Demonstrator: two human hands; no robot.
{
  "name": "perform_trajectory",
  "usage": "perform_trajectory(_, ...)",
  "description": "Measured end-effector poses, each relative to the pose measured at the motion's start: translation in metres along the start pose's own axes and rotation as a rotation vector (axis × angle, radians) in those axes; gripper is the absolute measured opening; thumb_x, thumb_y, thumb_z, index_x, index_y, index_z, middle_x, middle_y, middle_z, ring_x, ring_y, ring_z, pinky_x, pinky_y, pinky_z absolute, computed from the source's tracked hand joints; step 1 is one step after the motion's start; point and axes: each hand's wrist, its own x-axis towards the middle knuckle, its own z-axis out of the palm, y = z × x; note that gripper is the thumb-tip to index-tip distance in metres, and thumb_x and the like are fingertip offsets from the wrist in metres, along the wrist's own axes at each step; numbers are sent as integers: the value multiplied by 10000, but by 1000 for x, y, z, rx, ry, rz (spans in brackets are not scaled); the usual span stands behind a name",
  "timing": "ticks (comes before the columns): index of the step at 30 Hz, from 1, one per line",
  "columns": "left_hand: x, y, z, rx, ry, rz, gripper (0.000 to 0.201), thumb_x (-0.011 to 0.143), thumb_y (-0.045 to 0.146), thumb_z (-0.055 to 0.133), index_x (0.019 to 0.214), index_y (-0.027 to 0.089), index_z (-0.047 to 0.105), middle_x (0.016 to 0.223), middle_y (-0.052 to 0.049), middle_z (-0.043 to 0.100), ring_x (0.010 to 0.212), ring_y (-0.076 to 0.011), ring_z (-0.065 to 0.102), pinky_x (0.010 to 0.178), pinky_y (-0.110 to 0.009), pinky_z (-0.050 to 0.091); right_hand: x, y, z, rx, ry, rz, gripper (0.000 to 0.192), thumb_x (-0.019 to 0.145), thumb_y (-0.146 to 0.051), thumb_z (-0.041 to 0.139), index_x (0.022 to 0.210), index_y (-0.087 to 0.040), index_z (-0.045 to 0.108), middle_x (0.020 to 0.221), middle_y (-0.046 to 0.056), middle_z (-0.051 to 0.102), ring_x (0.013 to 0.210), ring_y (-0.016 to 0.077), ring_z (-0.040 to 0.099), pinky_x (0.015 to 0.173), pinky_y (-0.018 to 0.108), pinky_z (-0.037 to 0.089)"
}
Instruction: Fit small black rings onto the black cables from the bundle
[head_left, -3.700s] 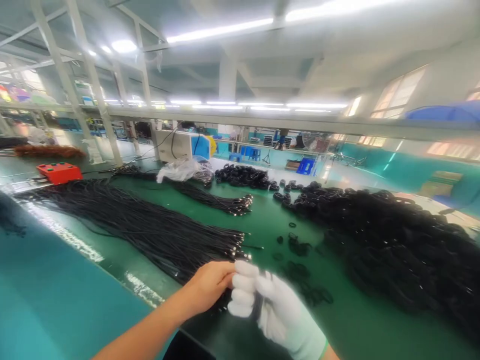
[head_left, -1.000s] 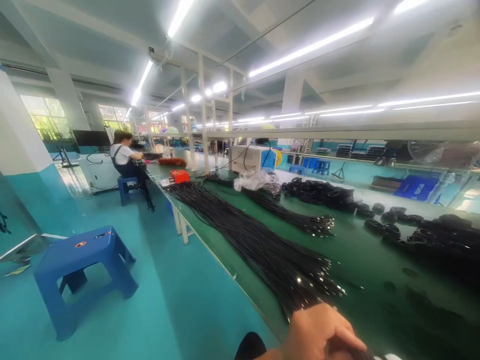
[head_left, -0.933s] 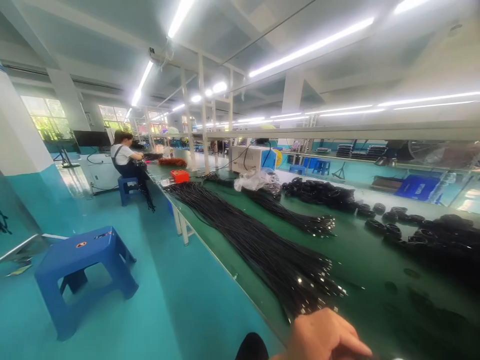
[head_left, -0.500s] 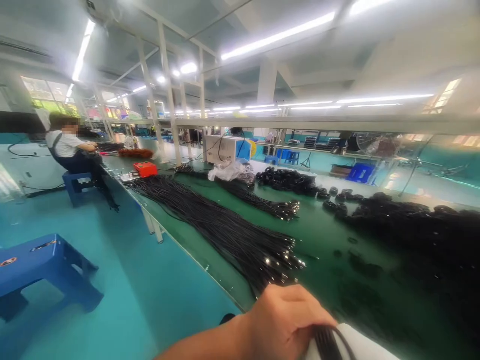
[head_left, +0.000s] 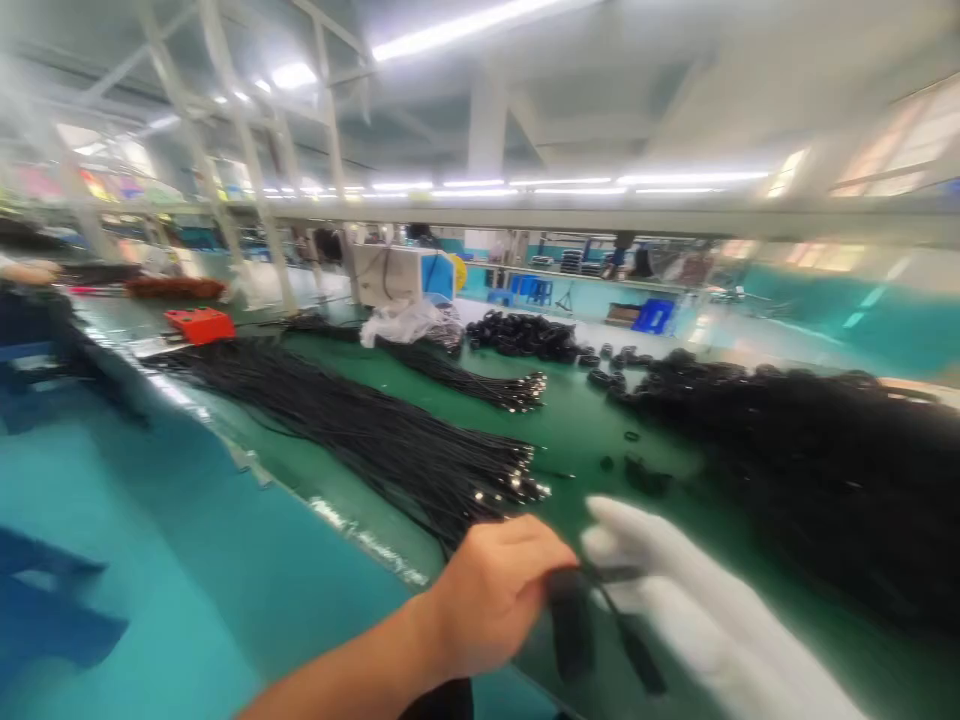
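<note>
Left hand: my bare left hand [head_left: 499, 590] is curled into a narrow grip on a small black bundle of thin cable [head_left: 570, 620], thumb and fingers pinched over its top end.
Right hand: my white-gloved right hand [head_left: 690, 600] lies flat and spread, fingers pointing at the left hand; a strand of the bundle crosses its fingertips. I judge it only steadies the strand; no closed grip shows.
Held thing: the bundle hangs between my two hands, just above the near edge of the green work surface [head_left: 570, 430]; its lower end is blurred, so I cannot tell how it is wound.
Step in hand: I judge I am gathering or coiling one cable, with the left hand keeping the loops together.
Next move: in my judgement it calls for a firm left pinch, so the loops do not spring apart, and a clean catch of the loose strand by the gloved fingers.
Supply: the long sheaf of straight black cables with metal tips [head_left: 390, 440] lies just beyond my left hand; a second, smaller sheaf [head_left: 480, 385] lies further back.
Heap: a big pile of coiled black cables [head_left: 810, 470] fills the right of the surface.
Far end: a flat red box [head_left: 199, 323] and a crumpled clear plastic bag [head_left: 401, 322].
</note>
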Motion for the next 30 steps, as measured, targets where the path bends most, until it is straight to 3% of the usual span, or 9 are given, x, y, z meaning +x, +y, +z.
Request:
perform_trajectory(4, 7, -9, 2, -88, -12, -100, 339, 825, 1, 416, 1003, 174, 647, 933, -41, 639, 862, -125, 590, 784, -209, 467, 23, 5, 6, 122, -94, 1, 666, 710, -338, 694, 1316, -242, 433, 1226, 95, 535, 1100, 323, 511, 849, 413, 475)
perform_trajectory(9, 12, -13, 2, -101, -20, -183, 324, 830, 4, 438, 957, 182, 678, 889, -15, 649, 823, -108, 586, 759, -187, 453, 42, 16, 13, 357, -280, 11, 600, 677, -280, 693, 1235, -199, 488, 911, 63, 622, 839, 244, 611, 683, 379, 525)
perform_trajectory(15, 20, -9, 1, 13, -47, -259, 324, 771, -15, 478, 936, 140, 709, 858, -38, 662, 811, -125, 595, 779, -190, 454, 61, 38, 19, 542, -327, 5, 467, 560, -197, 767, 1004, -192, 621, 832, 53, 617, 813, 251, 601, 709, 409, 526)
perform_trajectory(19, 25, -14, 6, 67, -45, -244, 319, 805, 52, 461, 991, 142, 703, 910, -55, 677, 843, -134, 604, 793, -192, 469, 77, 48, 17, 644, -391, -26, 251, 635, -286, 730, 863, -206, 666, 764, 57, 605, 789, 251, 601, 712, 394, 534)
perform_trajectory(21, 28, -17, 8, 75, -41, -259, 319, 805, 68, 456, 980, 170, 702, 911, -41, 675, 848, -132, 602, 800, -200, 468, 78, 51, 13, 713, -425, 12, 240, 651, -311, 725, 863, -213, 669, 761, 64, 611, 779, 252, 609, 683, 392, 540)
perform_trajectory(25, 37, -22, 11, -20, 24, -454, 238, 755, 126, 535, 950, 192, 654, 879, -10, 657, 761, -129, 599, 698, -216, 473, 67, 55, 4, 763, -378, 105, 395, 686, -331, 714, 1049, -210, 618, 898, 92, 628, 807, 246, 627, 662, 411, 540)
perform_trajectory(28, 44, -33, 13, -124, -16, -618, 126, 766, 199, 528, 875, 190, 591, 741, 19, 630, 596, -114, 558, 539, -210, 432, 67, 61, 2, 843, -409, 141, 364, 722, -335, 691, 1012, -124, 626, 911, 119, 621, 806, 221, 634, 692, 396, 537)
perform_trajectory(30, 48, -41, 16, -116, -63, -628, 66, 769, 203, 510, 781, 192, 574, 673, 32, 605, 578, -111, 540, 520, -204, 404, 71, 66, 2, 890, -397, 149, 345, 734, -315, 686, 992, -93, 633, 908, 130, 623, 809, 209, 635, 685, 362, 540)
